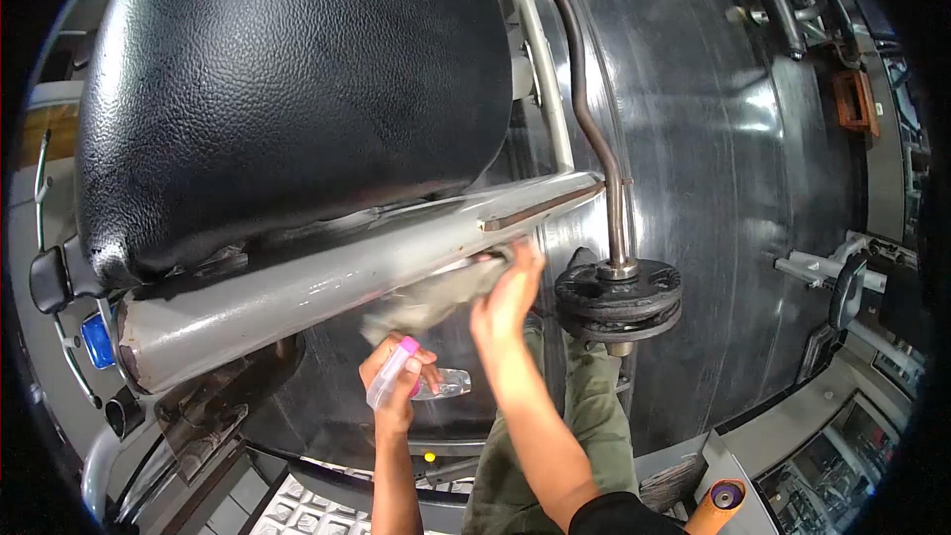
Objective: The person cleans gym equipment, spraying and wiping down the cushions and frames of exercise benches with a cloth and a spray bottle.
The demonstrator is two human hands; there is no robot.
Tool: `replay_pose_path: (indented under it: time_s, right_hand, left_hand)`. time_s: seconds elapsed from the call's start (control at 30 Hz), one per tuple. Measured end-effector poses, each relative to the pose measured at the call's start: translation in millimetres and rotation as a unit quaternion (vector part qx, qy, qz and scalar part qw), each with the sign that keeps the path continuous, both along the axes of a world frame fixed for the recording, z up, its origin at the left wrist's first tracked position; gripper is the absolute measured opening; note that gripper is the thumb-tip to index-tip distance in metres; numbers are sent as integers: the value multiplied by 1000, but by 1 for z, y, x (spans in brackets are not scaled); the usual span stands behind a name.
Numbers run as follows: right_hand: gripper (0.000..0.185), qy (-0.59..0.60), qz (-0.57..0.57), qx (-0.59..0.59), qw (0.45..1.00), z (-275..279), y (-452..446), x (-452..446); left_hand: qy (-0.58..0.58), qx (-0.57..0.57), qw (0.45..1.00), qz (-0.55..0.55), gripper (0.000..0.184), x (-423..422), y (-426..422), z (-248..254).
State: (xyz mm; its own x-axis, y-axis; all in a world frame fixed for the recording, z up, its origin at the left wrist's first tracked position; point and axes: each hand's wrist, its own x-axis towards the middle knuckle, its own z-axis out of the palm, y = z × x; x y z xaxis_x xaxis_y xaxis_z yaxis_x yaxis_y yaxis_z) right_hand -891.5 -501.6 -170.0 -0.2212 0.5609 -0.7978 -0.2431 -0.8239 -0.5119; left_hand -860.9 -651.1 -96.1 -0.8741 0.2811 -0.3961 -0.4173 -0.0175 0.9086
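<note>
A clear spray bottle (446, 383) with a pink part at its nozzle is gripped in my left hand (393, 376), below the grey metal tube. My right hand (510, 297) holds a greyish cloth (436, 299) against the underside of the grey tube (327, 277); the cloth is blurred. Above the tube is a large black padded seat (297, 79). To the right of my right hand, black weight plates (619, 302) sit on the end of a curved bar (589, 129).
Black flooring (693, 168) stretches to the right. My legs in green trousers (599, 406) are below the plates. An orange cylindrical object (715, 510) is at the bottom right. Other gym equipment (847, 287) stands at the right edge, and a brown wooden box (854, 102) lies above it.
</note>
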Motion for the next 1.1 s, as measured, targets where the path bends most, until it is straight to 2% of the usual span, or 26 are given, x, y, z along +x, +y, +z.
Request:
replay_pose_path:
  time_s: [0.07, 0.17, 0.23, 0.27, 0.33, 0.4, 0.43, 0.47, 0.53, 0.57, 0.6, 0.67, 0.7, 0.73, 0.87, 0.93, 1.0, 1.03, 1.07, 1.1]
  right_hand:
    - [33, -71, 3, 96, 993, -45, 26, 10]
    - [31, -97, 3, 148, 984, -24, 55, 6]
    - [20, -126, 44, 220, 966, -13, 52, 0]
    - [26, -120, 72, 238, 961, 1, 44, 2]
    - [25, -168, 142, 402, 889, 8, 19, 8]
    - [24, -148, 185, 537, 810, 24, 6, 13]
    - [25, -155, 190, 559, 792, 18, 8, 14]
    - [25, -155, 188, 557, 794, 8, 14, 16]
    - [24, -190, 154, 495, 834, -22, 37, 16]
    - [25, -196, 124, 391, 891, -43, 49, 15]
    - [25, -195, 121, 390, 892, -51, 61, 13]
    - [27, -130, 40, 216, 967, -63, 80, 10]
    - [28, -176, 62, 267, 946, -75, 75, 13]
    - [28, -179, 79, 256, 947, -70, 68, 14]
    - [30, -171, 162, 375, 897, -27, 3, 19]
    - [32, -137, 166, 341, 915, -33, -9, 24]
    - [33, 34, 119, 173, 977, -78, 0, 33]
    - [34, -18, 112, 233, 966, -72, 16, 23]
    - [33, 31, -13, 64, 997, -62, 27, 17]
    - [34, 54, -19, 58, 997, -78, 37, 17]
  left_hand:
    - [15, -1, 1000, -14, 33, -1, 2, 1]
    - [10, -11, 999, -30, 31, 0, 1, -1]
    - [2, -11, 999, -38, 31, 1, 1, -6]
    - [1, -10, 999, -41, 29, 0, 3, -8]
    - [-4, -10, 999, -45, 28, 0, 9, -10]
    - [-1, -18, 998, -56, 26, -3, 18, -10]
    - [-1, -19, 998, -59, 26, -5, 22, -10]
    - [4, -21, 997, -73, 25, -6, 25, -10]
    - [14, -26, 996, -88, 24, -9, 32, -6]
    - [11, -21, 995, -92, 23, -10, 38, -2]
    - [6, -16, 995, -96, 23, -11, 41, 0]
    - [13, -13, 995, -101, 23, -10, 45, -3]
    - [10, -12, 995, -95, 23, -10, 47, -4]
    - [5, -11, 996, -89, 23, -9, 49, -4]
    - [3, -14, 996, -88, 23, -8, 57, -1]
    - [47, -53, 990, -121, 24, -8, 58, 4]
    - [55, -64, 988, -129, 23, -9, 56, 10]
    - [65, -70, 986, -136, 23, -9, 54, 11]
    - [66, -71, 986, -137, 23, -9, 52, 11]
    - [53, -65, 989, -125, 23, -8, 49, 9]
